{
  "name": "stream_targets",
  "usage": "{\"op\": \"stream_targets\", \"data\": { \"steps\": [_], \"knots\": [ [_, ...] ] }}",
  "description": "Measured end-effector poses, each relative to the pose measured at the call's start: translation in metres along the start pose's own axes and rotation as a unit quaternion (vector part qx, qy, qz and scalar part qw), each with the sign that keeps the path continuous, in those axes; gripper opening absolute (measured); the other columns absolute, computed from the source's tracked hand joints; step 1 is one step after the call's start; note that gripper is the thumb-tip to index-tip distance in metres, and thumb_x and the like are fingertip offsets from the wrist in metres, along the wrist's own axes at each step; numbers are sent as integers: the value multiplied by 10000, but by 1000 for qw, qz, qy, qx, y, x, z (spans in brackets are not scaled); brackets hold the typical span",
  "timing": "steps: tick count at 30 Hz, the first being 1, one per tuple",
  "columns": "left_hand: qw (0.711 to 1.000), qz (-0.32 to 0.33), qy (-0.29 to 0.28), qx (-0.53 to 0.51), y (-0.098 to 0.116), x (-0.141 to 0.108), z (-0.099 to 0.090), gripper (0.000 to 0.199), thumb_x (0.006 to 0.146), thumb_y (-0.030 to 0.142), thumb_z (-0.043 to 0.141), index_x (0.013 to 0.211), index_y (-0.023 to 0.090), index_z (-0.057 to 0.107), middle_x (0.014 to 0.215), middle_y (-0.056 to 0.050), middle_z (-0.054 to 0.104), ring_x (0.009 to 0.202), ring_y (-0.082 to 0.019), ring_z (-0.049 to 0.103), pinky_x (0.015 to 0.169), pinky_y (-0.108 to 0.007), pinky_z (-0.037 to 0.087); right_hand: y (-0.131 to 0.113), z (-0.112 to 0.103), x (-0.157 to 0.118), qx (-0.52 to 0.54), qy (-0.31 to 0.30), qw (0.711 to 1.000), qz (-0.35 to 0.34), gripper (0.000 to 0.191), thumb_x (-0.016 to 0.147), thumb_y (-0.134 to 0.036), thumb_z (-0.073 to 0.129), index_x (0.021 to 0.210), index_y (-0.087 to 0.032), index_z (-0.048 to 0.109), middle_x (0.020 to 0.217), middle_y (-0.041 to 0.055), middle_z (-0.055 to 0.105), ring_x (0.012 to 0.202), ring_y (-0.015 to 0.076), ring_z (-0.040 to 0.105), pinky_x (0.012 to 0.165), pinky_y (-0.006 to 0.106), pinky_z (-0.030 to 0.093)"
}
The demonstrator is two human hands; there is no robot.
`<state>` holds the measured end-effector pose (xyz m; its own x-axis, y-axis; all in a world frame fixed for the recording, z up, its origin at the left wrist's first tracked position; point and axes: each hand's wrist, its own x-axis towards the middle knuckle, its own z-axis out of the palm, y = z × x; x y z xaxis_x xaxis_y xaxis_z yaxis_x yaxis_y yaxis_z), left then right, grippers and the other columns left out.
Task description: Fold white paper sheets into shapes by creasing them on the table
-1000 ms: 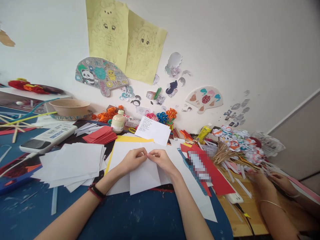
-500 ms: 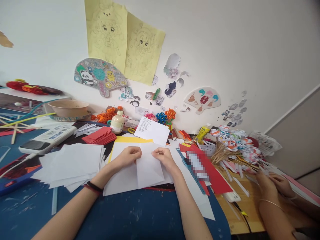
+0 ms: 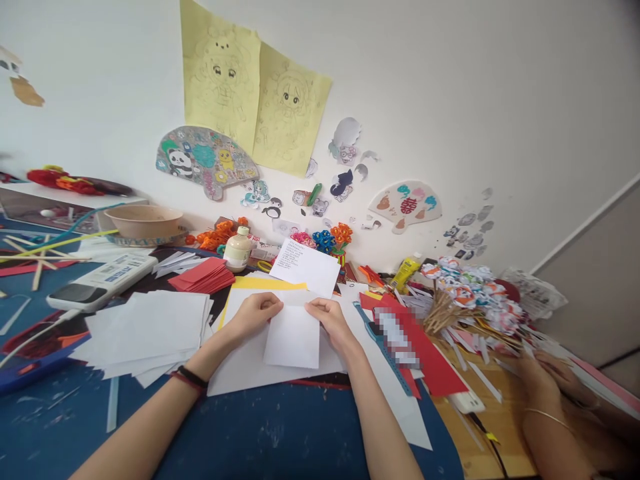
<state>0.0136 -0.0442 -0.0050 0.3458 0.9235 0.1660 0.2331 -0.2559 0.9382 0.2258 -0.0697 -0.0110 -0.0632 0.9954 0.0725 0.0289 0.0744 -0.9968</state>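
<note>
Both forearms extend from the near edge of the blue tabletop (image 3: 260, 433) and converge toward its middle. The left hand (image 3: 256, 312) is curled, knuckles up, with fingers and thumb pinched on the upper left corner of a folded white paper (image 3: 293, 335). The right hand (image 3: 329, 319) mirrors it, fingers closed on the paper's upper right corner, wrist angled inward. The two hands are apart, one at each top corner. A dark band (image 3: 186, 379) circles the left wrist.

The folded white paper lies at mid-table, its lower part resting on a larger white sheet (image 3: 240, 367), which overlaps a yellow sheet (image 3: 260, 283) toward the far edge. A loose stack of white sheets (image 3: 150, 327) sits just left of the hands; a pile of red paper (image 3: 203, 275) and a small bottle (image 3: 237, 248) stand beyond it toward the wall. A handwritten note (image 3: 305, 265) leans near the far edge.

At the right edge, another person's hand (image 3: 537, 380) with a thin bracelet rests among paper flowers on sticks (image 3: 470, 293).
</note>
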Motion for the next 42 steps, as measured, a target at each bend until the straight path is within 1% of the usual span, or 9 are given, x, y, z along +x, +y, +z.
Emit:
{"op": "stream_targets", "data": {
  "steps": [4, 6, 13, 18, 25, 31, 34, 37, 42],
  "knots": [
    [1000, -4, -29, -6, 0, -3, 1, 367, 732, 523, 594, 699, 157, 610, 611, 7, 551, 564, -137, 466, 513, -232, 316, -3, 0, -3, -29, -112, 993, 28, 273, 666, -402, 755, 725, -145, 686, 607, -12, 596, 545, 106, 482, 543, 235, 328],
    [999, 1, -47, -5, 0, -4, 2, 353, 736, 506, 599, 692, 156, 613, 625, 5, 557, 576, -139, 470, 519, -233, 320, -4, 1, -4, -43, -141, 989, 28, 253, 670, -385, 753, 735, -149, 688, 572, -35, 558, 513, 85, 427, 529, 230, 299],
    [999, 25, -38, 7, 0, -4, 11, 300, 743, 451, 587, 688, 161, 644, 670, -16, 607, 635, -164, 503, 565, -245, 347, 2, 12, -2, -59, -115, 991, 14, 170, 706, -334, 676, 742, -168, 678, 654, -17, 596, 591, 113, 484, 538, 222, 329],
    [999, 35, -12, 4, -1, -1, 9, 272, 707, 434, 612, 640, 171, 636, 642, -14, 604, 637, -169, 501, 573, -248, 348, 8, 16, 2, -64, -104, 993, 3, 119, 710, -283, 623, 674, -176, 658, 603, -33, 558, 562, 105, 455, 511, 212, 310],
    [997, 12, 67, -33, -9, 5, -10, 284, 697, 436, 642, 628, 166, 588, 594, 22, 529, 577, -127, 450, 521, -226, 279, 7, -1, 4, -43, -108, 993, 3, 137, 695, -275, 600, 649, -158, 654, 511, -24, 548, 464, 111, 484, 446, 218, 343],
    [989, -13, 104, -104, -10, 6, -14, 329, 658, 451, 702, 616, 154, 567, 577, 37, 513, 536, -100, 432, 501, -216, 266, 2, -15, 3, -23, -81, 996, -11, 146, 679, -268, 589, 593, -154, 621, 486, -12, 547, 429, 102, 482, 414, 211, 332],
    [979, -28, 136, -150, -10, 6, -20, 340, 676, 482, 688, 696, 160, 580, 582, 46, 515, 505, -88, 413, 475, -209, 248, -2, -18, 2, -9, -52, 998, -32, 187, 712, -315, 606, 606, -161, 609, 503, -14, 543, 445, 97, 468, 447, 219, 358],
    [969, -41, 138, -199, -10, 5, -20, 369, 668, 505, 695, 735, 160, 585, 584, 45, 521, 493, -86, 420, 458, -205, 253, -6, -12, 0, 0, -40, 998, -42, 260, 756, -418, 633, 725, -160, 640, 593, 2, 583, 492, 105, 500, 498, 233, 401],
    [954, -84, 96, -272, -10, 4, -5, 404, 614, 503, 740, 742, 156, 578, 621, 22, 574, 532, -121, 522, 492, -227, 382, -7, 9, -7, 29, -133, 990, -32, 503, 750, -643, 619, 831, -148, 660, 619, 20, 590, 524, 127, 529, 534, 262, 427]
  ]
}}
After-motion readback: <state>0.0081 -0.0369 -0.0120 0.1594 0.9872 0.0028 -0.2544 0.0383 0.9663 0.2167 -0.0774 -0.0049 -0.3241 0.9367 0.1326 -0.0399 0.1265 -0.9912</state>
